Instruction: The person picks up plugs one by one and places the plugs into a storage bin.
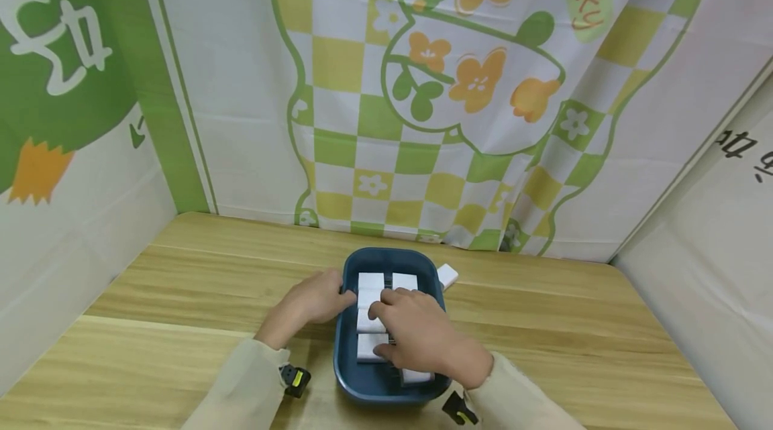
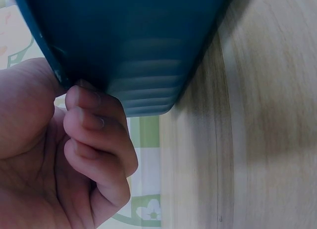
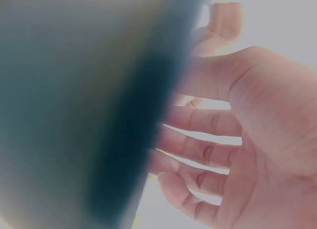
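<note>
Tray: a dark blue tray (image 1: pixel 345 343) sits on the table (image 1: pixel 181 282), near its front edge and about midway across, directly in front of the person.
Blocks: white blocks (image 1: pixel 370 281) lie side by side inside the tray in two columns; several are hidden under the right hand.
Loose block: one more white block (image 1: pixel 447 275) lies on the table just beside the tray's far right corner, outside it.
Left hand: the left hand (image 1: pixel 311 300) holds the tray's left rim near its far end; in the left wrist view the thumb lies along the rim and the curled fingers (image 2: pixel 94 125) press against the ribbed outer wall, so the grip is closed on the tray (image 2: pixel 138 45).
Right hand: the right hand (image 1: pixel 417 336) lies palm down over the blocks inside the tray, fingers spread and fairly straight, fingertips touching the white blocks in the left column; the grip is open and clasps nothing. The right wrist view shows the fingers (image 3: pixel 198 149) extended, apart from each other, beside a blurred dark wall of the tray.
Sleeves: both forearms wear pale cream sleeves (image 1: pixel 241 383).
Backdrop: a green, yellow and white checked cloth (image 1: pixel 423 115) with orange flowers hangs behind the table.
</note>
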The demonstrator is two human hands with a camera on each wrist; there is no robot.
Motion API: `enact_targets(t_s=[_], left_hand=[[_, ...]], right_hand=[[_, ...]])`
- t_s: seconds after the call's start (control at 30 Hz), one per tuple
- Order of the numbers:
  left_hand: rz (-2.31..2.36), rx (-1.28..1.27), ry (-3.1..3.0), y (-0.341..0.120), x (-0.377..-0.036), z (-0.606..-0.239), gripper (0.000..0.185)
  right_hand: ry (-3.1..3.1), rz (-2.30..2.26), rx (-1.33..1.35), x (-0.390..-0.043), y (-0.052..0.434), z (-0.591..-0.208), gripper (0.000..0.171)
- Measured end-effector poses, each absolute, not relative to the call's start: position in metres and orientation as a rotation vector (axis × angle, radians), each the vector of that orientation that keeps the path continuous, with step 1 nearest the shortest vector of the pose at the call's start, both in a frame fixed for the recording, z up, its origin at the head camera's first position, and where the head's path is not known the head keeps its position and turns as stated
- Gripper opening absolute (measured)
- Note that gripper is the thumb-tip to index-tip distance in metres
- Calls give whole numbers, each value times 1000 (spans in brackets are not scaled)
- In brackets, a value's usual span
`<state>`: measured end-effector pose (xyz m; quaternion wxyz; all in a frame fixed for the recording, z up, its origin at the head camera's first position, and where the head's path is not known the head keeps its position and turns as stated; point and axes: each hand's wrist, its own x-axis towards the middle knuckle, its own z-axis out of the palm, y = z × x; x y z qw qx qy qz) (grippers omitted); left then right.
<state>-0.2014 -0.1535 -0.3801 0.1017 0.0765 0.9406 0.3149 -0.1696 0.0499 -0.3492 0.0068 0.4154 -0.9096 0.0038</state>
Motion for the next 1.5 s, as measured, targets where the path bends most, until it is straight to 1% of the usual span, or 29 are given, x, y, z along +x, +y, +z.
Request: enact_targets(t_s=[0.37,0.7,0.9,1.23,1.33,1.5], left_hand=[[954,201,2760,-153,-200,-380,35],[951,200,2776,-152,-200,-380,38],[948,199,2774,-152,-200,-380,37],[942,188,2774,-151,-199,-381,37],[944,182,2771,-151,-199,-380,37],[951,176,2768,-151,-199,-379,39]], right_hand=[[-2781,201,1291,-178,73,-339,32],[-2752,321,1158,-188,92,-330,24],[-2814,356,964,-201,102,-332,24],[-2827,444,655,-230,122,-340,19],[-2884,484,559,-239,128,-344,22],[-2984,523,417,-253,133,-351,32]])
